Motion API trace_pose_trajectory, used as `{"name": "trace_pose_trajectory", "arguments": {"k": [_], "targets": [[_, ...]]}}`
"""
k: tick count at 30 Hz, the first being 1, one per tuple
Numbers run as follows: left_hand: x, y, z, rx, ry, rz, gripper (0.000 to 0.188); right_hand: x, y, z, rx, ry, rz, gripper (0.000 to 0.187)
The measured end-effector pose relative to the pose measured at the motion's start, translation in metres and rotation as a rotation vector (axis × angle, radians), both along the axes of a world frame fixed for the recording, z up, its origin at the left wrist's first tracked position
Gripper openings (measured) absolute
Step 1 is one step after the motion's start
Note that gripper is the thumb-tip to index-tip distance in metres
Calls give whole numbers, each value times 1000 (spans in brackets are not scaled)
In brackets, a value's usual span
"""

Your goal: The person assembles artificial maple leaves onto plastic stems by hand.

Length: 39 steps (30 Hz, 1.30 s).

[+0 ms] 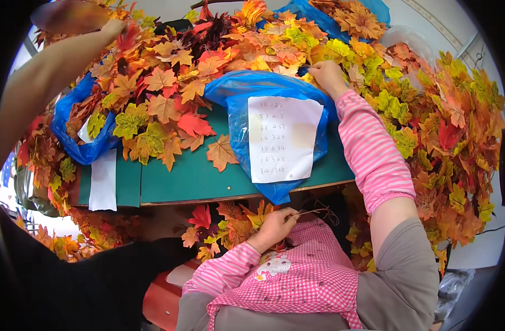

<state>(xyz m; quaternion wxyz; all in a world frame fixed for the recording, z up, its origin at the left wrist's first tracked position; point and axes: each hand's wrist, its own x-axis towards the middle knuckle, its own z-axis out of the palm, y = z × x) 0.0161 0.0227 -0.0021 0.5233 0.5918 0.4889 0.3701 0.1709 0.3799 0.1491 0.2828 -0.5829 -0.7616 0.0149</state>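
My left hand (275,226) is closed low in front of the table, over my lap. Thin brown stems stick out of its fingertips to the right, and a bunch of artificial maple leaves (234,227) in orange, red and yellow hangs on its other side. Stretched across the table, my right hand (328,78) has its fingers bent together at a yellow artificial leaf (308,79) in the heap, just behind a blue plastic bag (238,88). Its fingertips are partly hidden among the leaves.
A handwritten paper sheet (285,138) lies on the blue bag, over the green tabletop (192,179). Artificial leaves (423,116) are piled across the back and right. On the left, another person's arm (54,71) reaches into the heap, above a second blue bag (70,144).
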Motion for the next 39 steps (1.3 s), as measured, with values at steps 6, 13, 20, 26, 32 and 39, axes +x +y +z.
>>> {"name": "trace_pose_trajectory", "arguments": {"k": [6, 13, 20, 26, 32, 39], "targets": [[-1, -2, 6, -23, 27, -23, 19, 9, -17, 27, -29, 492, 88, 26], [3, -12, 10, -3, 29, -26, 17, 29, -22, 45, -792, 1435, 324, 14], [5, -25, 16, 37, 45, 6, 16, 39, -66, 65, -594, 1463, 413, 21], [11, -30, 22, 369, 107, 107, 14, 61, -144, 95, 443, 366, 39, 13], [17, -37, 64, 784, 294, 153, 18, 74, -306, 79, 306, -336, 283, 7], [34, -40, 58, 826, 242, -8, 19, 69, -363, 9, -311, 137, 567, 10]]}}
